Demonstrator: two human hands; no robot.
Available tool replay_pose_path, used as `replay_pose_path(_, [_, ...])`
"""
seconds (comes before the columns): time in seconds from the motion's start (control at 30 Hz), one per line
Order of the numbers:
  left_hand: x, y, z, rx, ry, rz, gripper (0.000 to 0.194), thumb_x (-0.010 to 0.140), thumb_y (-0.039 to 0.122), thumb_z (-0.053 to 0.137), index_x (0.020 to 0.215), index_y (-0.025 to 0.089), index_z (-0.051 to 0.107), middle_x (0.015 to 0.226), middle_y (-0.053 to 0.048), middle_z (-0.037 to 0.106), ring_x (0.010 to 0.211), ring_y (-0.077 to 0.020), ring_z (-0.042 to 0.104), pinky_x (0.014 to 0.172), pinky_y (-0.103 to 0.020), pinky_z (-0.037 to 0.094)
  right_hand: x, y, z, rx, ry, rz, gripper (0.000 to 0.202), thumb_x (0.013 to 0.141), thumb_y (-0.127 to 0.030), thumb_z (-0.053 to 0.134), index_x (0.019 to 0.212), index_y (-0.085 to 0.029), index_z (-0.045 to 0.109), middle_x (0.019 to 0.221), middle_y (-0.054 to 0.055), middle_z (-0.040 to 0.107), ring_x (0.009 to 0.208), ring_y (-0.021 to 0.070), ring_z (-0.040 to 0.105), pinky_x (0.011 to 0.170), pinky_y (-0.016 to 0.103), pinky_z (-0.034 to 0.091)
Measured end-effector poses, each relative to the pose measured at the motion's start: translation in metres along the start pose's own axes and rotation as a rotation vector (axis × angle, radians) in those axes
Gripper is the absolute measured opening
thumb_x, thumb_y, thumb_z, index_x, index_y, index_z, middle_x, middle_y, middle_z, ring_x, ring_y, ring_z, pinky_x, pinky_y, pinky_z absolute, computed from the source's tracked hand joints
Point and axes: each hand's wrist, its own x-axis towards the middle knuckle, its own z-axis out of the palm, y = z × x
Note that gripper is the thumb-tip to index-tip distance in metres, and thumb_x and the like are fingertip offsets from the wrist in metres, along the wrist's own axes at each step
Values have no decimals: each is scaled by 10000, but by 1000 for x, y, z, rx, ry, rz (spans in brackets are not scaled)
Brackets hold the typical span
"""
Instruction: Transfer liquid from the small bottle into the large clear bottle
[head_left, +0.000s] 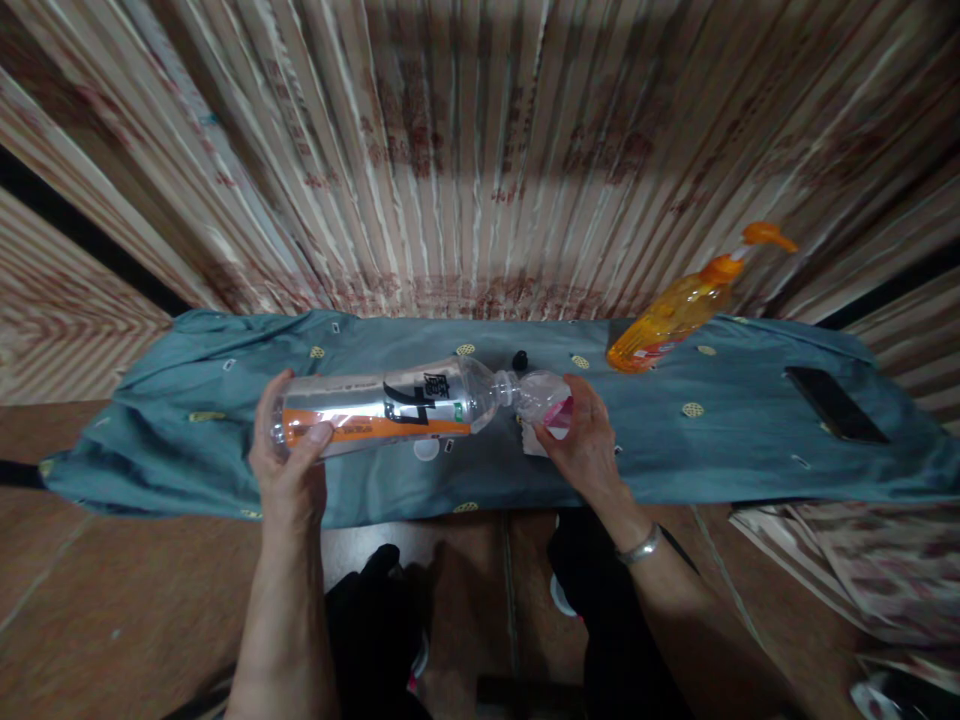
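Note:
A large clear plastic bottle (375, 408) with a silver and orange label is held sideways above the cloth, its neck pointing right. My left hand (292, 440) is wrapped around its base end. My right hand (581, 435) grips a clear plastic piece (541, 393), shaped like a cut-off bottle top, with pink showing at its right side. The narrow end of this piece meets the bottle's mouth; whether the two are joined I cannot tell. Just below, a white scrap (532, 442) shows partly behind my right hand. Near the bottle is a clear round disc (426, 450).
A teal cloth (652, 460) covers the narrow table. An orange pump bottle (671, 315) stands at the back right, with a dark phone (836, 405) farther right. A small black object (520, 359) lies behind the hands. Pleated curtains (465, 150) hang behind the table.

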Motion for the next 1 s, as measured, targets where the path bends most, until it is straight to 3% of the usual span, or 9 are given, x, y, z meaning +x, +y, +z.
replay_pose_path(1.0, [1,-3,0,16,-14,51,833,578,533,922,1335,277,689,1212,-82,772,1145,-342,735,1091,-574,550,0,0,-1,-9,0,-13,716,894,-334,704,1524,-193,393,1432,204,618,1347,366,604,1111,611,548])
